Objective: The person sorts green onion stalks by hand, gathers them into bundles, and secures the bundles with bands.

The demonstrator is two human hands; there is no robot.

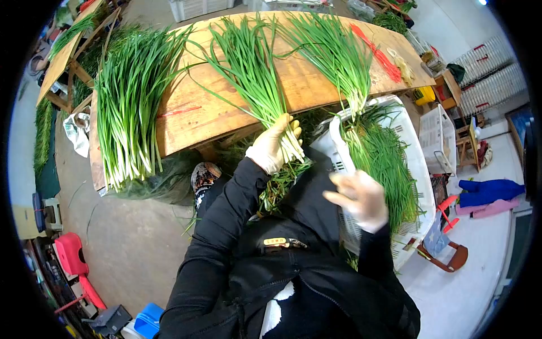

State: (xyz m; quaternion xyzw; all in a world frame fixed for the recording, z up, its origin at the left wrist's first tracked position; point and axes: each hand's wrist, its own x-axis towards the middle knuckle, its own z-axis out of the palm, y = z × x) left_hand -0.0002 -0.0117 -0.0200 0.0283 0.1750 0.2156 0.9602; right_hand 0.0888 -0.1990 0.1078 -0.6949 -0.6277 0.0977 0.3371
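Note:
My left hand (275,144), in a pale glove, is wrapped round the white lower stems of a middle bunch of green stalks (248,70), whose leaves rest on the wooden table (192,121). My right hand (359,199), also gloved and a little blurred, is closed on the end of a white curved tool (340,144) that points up toward the table edge. Left on the table lies a large bunch of stalks (131,101); another bunch (339,56) lies at the right, its stems over the edge.
A white basket (420,169) with loose green stalks (384,164) stands at my right. Red ties (379,56) lie on the table's right part. Cut leaves hang below the table's front edge. A red stool (70,254) is at the lower left.

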